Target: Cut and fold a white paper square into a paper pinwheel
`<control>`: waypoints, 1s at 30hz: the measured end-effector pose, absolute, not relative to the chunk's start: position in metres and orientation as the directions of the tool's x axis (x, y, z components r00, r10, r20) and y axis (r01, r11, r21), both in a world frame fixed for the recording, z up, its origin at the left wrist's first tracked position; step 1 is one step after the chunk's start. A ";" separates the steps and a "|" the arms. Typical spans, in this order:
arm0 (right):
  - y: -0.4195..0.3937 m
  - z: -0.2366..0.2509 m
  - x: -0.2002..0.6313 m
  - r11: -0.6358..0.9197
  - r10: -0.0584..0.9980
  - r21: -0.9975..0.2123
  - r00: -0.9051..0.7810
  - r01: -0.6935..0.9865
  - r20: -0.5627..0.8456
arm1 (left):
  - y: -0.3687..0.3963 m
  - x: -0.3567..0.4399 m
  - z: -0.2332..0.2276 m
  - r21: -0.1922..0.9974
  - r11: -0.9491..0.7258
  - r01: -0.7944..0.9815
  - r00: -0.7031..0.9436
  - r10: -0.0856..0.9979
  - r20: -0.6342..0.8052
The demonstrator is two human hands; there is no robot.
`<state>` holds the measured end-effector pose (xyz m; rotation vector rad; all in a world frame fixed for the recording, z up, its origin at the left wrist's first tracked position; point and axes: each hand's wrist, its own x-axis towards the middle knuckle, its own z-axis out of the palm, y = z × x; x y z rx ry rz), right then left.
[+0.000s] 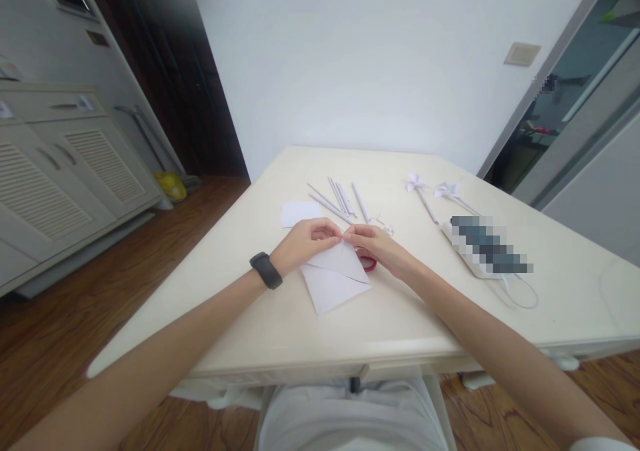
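White paper sheet (334,274) pinched at its top fold by left hand (305,241) and right hand (377,245).

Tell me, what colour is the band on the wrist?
The wristband is black, seen in the head view.

Both bare arms reached forward. The left hand (306,241) and the right hand (379,245) met, fingers pinched together at the tips.

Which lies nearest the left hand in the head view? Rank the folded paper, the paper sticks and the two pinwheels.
1. Folded paper: touched by the left hand.
2. Paper sticks: just beyond the hand, mid-table.
3. Pinwheels: far right, toward the table's back.
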<state>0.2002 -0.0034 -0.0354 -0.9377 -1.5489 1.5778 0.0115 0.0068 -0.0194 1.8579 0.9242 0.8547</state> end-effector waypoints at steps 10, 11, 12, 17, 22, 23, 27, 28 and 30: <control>0.002 -0.040 0.201 0.015 0.891 -0.999 -0.453 0.028 0.001 | 0.007 0.012 -0.022 0.892 -0.365 0.266 0.495 0.846 0.199; 0.002 -0.040 0.201 0.016 0.888 -1.000 -0.459 0.025 0.003 | 0.007 0.012 -0.022 0.896 -0.360 0.259 0.495 0.847 0.197; 0.002 -0.040 0.201 0.017 0.885 -1.000 -0.465 0.022 0.005 | 0.008 0.012 -0.022 0.901 -0.353 0.253 0.495 0.847 0.193; 0.001 -0.039 0.201 0.018 0.890 -1.000 -0.455 0.007 0.013 | 0.008 0.012 -0.023 0.922 -0.322 0.217 0.506 0.845 0.176; -0.001 -0.036 0.199 0.039 0.910 -0.999 -0.414 0.013 0.030 | 0.008 0.013 -0.022 0.926 -0.321 0.201 0.497 0.848 0.186; -0.002 -0.035 0.199 0.041 0.912 -0.999 -0.409 0.016 0.031 | 0.008 0.013 -0.021 0.926 -0.316 0.208 0.492 0.852 0.181; -0.002 -0.035 0.198 0.048 0.915 -0.999 -0.400 0.010 0.040 | 0.008 0.013 -0.021 0.920 -0.309 0.242 0.480 0.862 0.163; -0.002 -0.035 0.198 0.048 0.914 -0.999 -0.404 0.005 0.042 | 0.008 0.012 -0.022 0.919 -0.309 0.246 0.480 0.862 0.161; -0.001 -0.036 0.198 0.046 0.909 -0.999 -0.415 -0.004 0.043 | 0.009 0.012 -0.022 0.919 -0.309 0.246 0.485 0.860 0.159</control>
